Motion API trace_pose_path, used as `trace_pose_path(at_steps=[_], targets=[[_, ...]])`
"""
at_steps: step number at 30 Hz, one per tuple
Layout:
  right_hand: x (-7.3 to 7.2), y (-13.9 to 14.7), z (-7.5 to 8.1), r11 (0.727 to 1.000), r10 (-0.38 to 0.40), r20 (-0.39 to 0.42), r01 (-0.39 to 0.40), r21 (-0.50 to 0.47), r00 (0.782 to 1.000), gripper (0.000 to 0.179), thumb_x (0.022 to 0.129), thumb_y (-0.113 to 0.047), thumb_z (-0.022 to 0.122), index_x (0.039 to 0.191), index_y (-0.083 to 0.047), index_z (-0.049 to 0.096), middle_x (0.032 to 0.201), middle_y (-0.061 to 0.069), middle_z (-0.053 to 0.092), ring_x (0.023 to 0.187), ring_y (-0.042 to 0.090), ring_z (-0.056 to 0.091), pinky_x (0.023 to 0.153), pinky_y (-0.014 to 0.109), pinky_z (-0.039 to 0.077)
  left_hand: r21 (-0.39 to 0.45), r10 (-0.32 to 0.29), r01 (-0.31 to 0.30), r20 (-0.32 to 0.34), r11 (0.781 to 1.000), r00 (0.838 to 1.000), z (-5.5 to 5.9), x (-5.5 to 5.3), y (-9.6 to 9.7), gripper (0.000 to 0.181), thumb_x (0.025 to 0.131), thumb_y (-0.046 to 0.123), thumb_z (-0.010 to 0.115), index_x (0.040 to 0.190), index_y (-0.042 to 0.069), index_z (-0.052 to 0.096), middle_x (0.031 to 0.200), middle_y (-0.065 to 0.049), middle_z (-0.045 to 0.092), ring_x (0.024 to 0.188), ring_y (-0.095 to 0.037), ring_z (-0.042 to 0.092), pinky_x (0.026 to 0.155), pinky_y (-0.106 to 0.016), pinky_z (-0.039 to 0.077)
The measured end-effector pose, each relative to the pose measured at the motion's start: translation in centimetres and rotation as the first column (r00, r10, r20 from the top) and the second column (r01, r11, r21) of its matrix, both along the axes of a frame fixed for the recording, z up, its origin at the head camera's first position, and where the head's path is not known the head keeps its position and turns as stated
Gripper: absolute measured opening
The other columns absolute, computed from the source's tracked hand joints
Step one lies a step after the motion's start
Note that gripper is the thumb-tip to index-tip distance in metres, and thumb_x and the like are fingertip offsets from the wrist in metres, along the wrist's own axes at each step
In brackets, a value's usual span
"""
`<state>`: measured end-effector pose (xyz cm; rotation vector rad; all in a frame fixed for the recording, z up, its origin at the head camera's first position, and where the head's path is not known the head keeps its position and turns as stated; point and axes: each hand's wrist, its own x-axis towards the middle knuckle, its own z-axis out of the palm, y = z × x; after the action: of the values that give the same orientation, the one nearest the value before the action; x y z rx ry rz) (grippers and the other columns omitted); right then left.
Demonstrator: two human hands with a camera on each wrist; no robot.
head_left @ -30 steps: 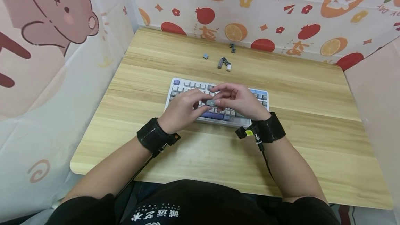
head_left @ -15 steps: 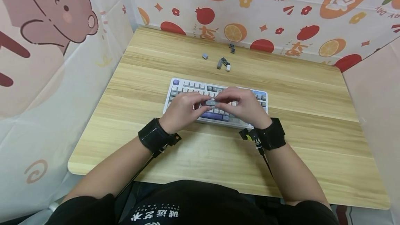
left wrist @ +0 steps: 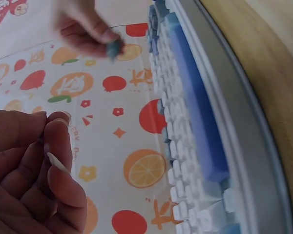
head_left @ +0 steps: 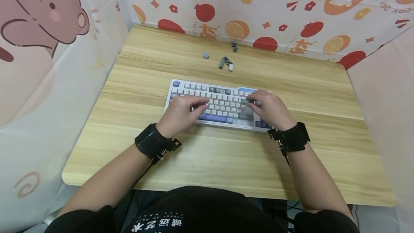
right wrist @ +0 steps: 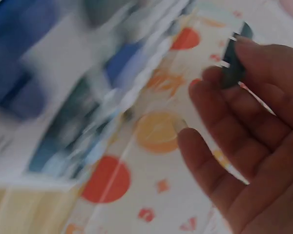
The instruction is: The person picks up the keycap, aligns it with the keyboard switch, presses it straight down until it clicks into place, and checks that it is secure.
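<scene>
A white keyboard [head_left: 223, 107] with pale keycaps and a long purple spacebar [head_left: 211, 118] lies on the table. My right hand [head_left: 271, 107] is over the keyboard's right side. Between its thumb and forefinger it pinches a long dark grey-green keycap [right wrist: 233, 61], whose underside shows in the right wrist view; its other fingers are spread. Over the left half of the keys hovers my left hand [head_left: 184, 112], fingers bent, with nothing seen between thumb and fingertips in the left wrist view. Near the lower right of the keyboard is a greyish patch [head_left: 244, 118] without distinct keycaps.
Behind the keyboard lie a blue-grey keycap [head_left: 206, 56], a long grey keycap [head_left: 221, 63], a white keycap [head_left: 230, 67] and several small dark pieces [head_left: 234, 47]. Printed cloth [head_left: 213, 13] hangs along the table's back edge.
Both hands were together over the middle of the keyboard at the keycap. My right hand has moved right with it, and the left has separated from it.
</scene>
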<state>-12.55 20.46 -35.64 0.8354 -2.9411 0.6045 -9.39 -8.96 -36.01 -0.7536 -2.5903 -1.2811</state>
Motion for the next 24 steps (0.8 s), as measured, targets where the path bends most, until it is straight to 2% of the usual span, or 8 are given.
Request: trace_pose_path(at_steps=[4,8,17,24], targets=[[-0.2,1.3,-1.4,0.998,-0.025,0.113,0.019,0.055,0.993,0.016,0.091,-0.013,0.071,0.104,-0.005,0.075,0.100,0.008,0.069,0.090,0.021,0.064,0.078,0.037,0.054,-0.018,-0.015,0.015,0.032,1.000,0.999,-0.4,0.0,-0.1,0.018,0.091,0.010,0.070,0.107,0.005,0.075,0.101,-0.008,0.075,0.072,-0.010,0.062,0.060,-0.025,0.049],[-0.2,1.5,-2.4,0.997,-0.039,0.174,0.026,0.077,0.984,0.015,0.090,-0.013,0.071,0.102,-0.004,0.076,0.096,0.007,0.065,0.086,0.021,0.059,0.075,0.036,0.051,-0.030,-0.026,0.028,0.055,0.999,0.998,-0.7,0.0,0.0,0.018,0.091,0.010,0.070,0.107,0.006,0.075,0.103,-0.007,0.075,0.068,-0.009,0.059,0.056,-0.023,0.045],[-0.3,1.3,-2.8,0.997,-0.035,0.188,0.021,0.075,0.982,0.017,0.090,-0.008,0.068,0.104,-0.001,0.076,0.098,0.009,0.067,0.088,0.021,0.064,0.076,0.036,0.054,-0.029,-0.028,0.031,0.072,0.999,0.997,-1.0,0.0,0.0,0.018,0.090,0.010,0.070,0.107,0.005,0.075,0.103,-0.007,0.075,0.064,-0.009,0.055,0.052,-0.023,0.042],[-0.4,1.6,-3.0,0.998,0.020,0.165,-0.029,0.058,0.986,0.015,0.093,-0.005,0.065,0.103,-0.002,0.076,0.096,0.008,0.067,0.088,0.020,0.064,0.075,0.034,0.055,-0.041,-0.030,0.033,0.074,0.999,0.997,-1.3,-0.1,-0.1,0.018,0.090,0.010,0.070,0.107,0.004,0.075,0.102,-0.007,0.075,0.067,-0.010,0.059,0.054,-0.023,0.044]])
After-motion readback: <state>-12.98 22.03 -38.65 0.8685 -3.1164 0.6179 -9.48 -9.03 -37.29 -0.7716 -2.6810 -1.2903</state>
